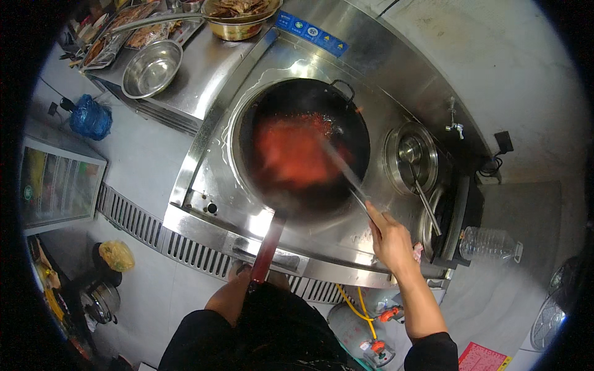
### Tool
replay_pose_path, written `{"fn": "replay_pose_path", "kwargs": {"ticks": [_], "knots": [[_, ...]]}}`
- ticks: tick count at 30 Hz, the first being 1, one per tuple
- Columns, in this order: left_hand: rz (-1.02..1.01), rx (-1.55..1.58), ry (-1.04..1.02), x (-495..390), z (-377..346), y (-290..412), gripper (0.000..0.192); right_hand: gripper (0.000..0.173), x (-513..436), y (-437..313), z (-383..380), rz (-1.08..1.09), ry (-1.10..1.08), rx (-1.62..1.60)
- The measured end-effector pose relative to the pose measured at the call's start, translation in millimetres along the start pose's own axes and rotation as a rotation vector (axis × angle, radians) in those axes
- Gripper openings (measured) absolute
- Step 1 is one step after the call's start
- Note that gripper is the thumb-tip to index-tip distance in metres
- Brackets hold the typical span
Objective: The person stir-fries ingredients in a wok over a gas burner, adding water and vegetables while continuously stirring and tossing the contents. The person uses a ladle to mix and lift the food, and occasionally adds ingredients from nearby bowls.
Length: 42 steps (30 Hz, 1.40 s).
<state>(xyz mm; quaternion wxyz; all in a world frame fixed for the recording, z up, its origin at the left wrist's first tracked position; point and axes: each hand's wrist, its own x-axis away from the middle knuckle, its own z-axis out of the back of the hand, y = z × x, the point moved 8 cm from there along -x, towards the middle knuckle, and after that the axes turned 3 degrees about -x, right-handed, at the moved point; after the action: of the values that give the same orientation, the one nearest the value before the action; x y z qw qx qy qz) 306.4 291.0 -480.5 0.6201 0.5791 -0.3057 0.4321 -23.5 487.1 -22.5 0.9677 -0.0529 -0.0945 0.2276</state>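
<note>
A black wok (306, 199) sits over the round opening of a stainless steel stove, with blurred red food (297, 153) inside it. My right hand (390, 239) is closed around the metal handle of a utensil (345, 171) whose far end reaches into the food; that end is too blurred to identify. At the wok's near side, its reddish handle (267, 250) points towards my body. My left hand (240, 273) is at the lower end of that handle; the handle and forearm hide most of its fingers, so its hold is unclear.
Right of the wok, a ladle (426, 206) rests in a round metal pot (392, 162). A steel bowl (153, 69) stands on the left counter, near foil-lined trays and a strainer of browned food (241, 8) over a basin. Gas cylinders (348, 324) with yellow hoses stand below the stove.
</note>
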Motion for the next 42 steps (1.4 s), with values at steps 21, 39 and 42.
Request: {"fn": "replay_pose_path", "kwargs": {"ticks": [21, 39, 42], "knots": [[-0.146, -0.336, -0.491, 46, 15, 44, 0.035, 0.037, 83, 97, -30, -0.174, 0.089, -0.288], [-0.254, 0.234, -0.457, 282, 34, 224, 0.010, 0.036, 191, -29, 60, -0.181, -0.272, 0.075], [-0.275, 0.315, -0.471, 325, 20, 197, 0.012, 0.038, 201, -22, 42, -0.136, -0.158, -0.073]]}}
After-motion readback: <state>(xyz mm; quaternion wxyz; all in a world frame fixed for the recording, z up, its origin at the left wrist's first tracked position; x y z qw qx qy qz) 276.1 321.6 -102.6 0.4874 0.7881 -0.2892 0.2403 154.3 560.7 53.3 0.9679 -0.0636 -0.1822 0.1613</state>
